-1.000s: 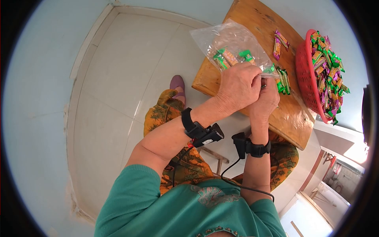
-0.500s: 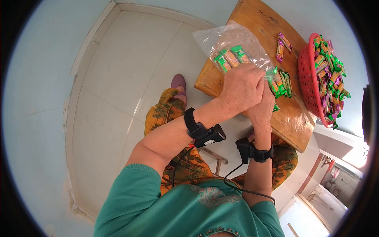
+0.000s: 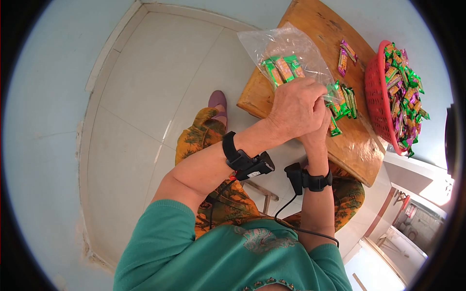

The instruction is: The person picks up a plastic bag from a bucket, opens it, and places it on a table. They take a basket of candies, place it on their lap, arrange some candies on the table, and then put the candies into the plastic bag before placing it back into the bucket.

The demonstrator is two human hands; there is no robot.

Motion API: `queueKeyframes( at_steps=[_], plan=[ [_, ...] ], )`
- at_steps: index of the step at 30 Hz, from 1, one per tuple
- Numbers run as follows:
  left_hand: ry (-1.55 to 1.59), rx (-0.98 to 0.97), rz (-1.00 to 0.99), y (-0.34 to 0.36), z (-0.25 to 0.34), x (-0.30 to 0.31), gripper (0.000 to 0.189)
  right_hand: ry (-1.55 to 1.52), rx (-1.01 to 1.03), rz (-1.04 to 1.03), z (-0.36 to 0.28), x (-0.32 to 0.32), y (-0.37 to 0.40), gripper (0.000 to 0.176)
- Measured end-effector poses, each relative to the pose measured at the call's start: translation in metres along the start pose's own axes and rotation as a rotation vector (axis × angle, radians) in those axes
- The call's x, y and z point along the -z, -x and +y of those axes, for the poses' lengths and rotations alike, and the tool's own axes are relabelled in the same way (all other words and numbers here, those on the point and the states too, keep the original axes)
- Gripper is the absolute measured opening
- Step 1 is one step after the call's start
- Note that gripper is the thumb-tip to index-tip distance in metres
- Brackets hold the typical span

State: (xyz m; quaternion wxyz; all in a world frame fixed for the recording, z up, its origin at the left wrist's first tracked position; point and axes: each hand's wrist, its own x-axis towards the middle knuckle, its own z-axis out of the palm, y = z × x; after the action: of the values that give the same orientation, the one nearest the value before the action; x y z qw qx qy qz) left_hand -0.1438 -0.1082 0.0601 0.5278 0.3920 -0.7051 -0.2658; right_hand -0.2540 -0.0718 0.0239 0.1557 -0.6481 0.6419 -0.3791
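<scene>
My left hand (image 3: 297,105) is closed on the near edge of a clear plastic bag (image 3: 291,44), its knuckles facing up. Inside the bag, several green-and-orange wrapped snack bars (image 3: 284,69) lie side by side. My right hand (image 3: 316,130) is tucked under and beside my left hand. Its fingers are mostly hidden, so what they hold does not show. Loose wrapped bars (image 3: 341,103) lie on the wooden table (image 3: 359,145) just right of my hands. One more green-ended bar (image 3: 334,127) is right beside my right hand.
A red plastic basket (image 3: 376,97) heaped with green and purple wrapped bars stands at the table's right side. Two purple-ended bars (image 3: 343,60) lie farther back. Black straps with devices circle both wrists, and a cable (image 3: 301,234) runs from the right one. A wooden stool leg (image 3: 267,199) shows below.
My right hand and wrist have shifted slightly up and left, exposing more of the bar beside them. My left hand keeps its grip on the bag. The view has shifted slightly.
</scene>
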Motion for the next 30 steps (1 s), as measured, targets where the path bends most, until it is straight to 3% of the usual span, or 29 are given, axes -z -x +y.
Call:
queueKeyframes(
  at_steps=[7,16,19,21,25,27,30],
  plan=[
    [0.09,0.017,-0.037,0.001,0.004,0.006,0.012,-0.015,-0.029,-0.012,0.013,-0.011,-0.001,0.023],
    [0.114,0.03,-0.021,0.001,0.002,0.007,0.012,0.002,0.097,-0.006,0.04,-0.033,-0.004,0.021],
    [0.119,0.045,-0.013,0.0,0.003,0.008,0.012,-0.038,0.08,0.004,0.039,-0.036,-0.007,0.021],
    [0.115,0.034,-0.014,-0.001,0.002,0.008,0.013,-0.258,0.014,0.014,0.039,-0.039,-0.009,0.019],
    [0.152,-0.017,0.051,-0.001,0.002,0.003,0.014,-0.241,0.092,0.042,0.016,-0.027,-0.019,0.018],
    [0.141,-0.004,0.043,-0.001,0.002,0.005,0.014,0.023,0.167,0.685,-0.009,-0.048,-0.037,0.021],
    [0.133,0.047,0.015,-0.001,0.006,0.008,0.011,-0.108,0.083,0.538,-0.001,-0.044,-0.033,0.023]
  ],
)
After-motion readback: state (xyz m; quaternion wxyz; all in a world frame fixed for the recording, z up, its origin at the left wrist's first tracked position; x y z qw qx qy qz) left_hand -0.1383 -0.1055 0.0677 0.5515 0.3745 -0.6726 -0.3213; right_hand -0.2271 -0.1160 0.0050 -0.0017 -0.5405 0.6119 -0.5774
